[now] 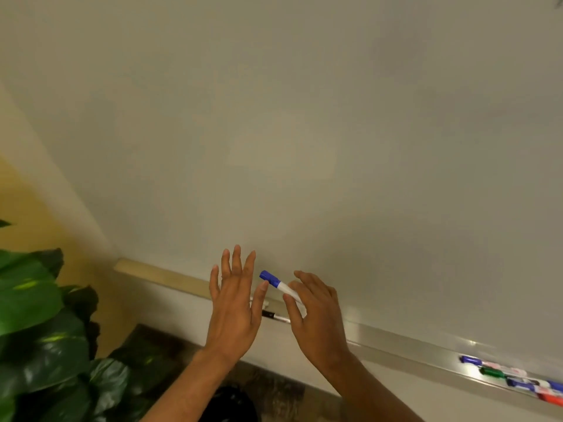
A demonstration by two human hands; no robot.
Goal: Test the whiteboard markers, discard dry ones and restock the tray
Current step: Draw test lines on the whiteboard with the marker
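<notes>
A white marker with a blue cap [278, 285] is held up in front of the blank whiteboard [304, 132]. My right hand [316, 318] grips its white barrel, cap pointing up and left. My left hand [234, 303] is spread flat beside it, fingers straight, its thumb tip touching the blue cap. Below my hands a black-tipped marker [274, 316] lies on the metal tray [396, 339]. Several capped markers [511, 376], blue, green and red, lie together at the tray's right end.
A leafy green plant [39, 330] stands at the lower left against a yellow wall. A dark bin opening [228, 405] shows below my left forearm, over a dark patterned floor.
</notes>
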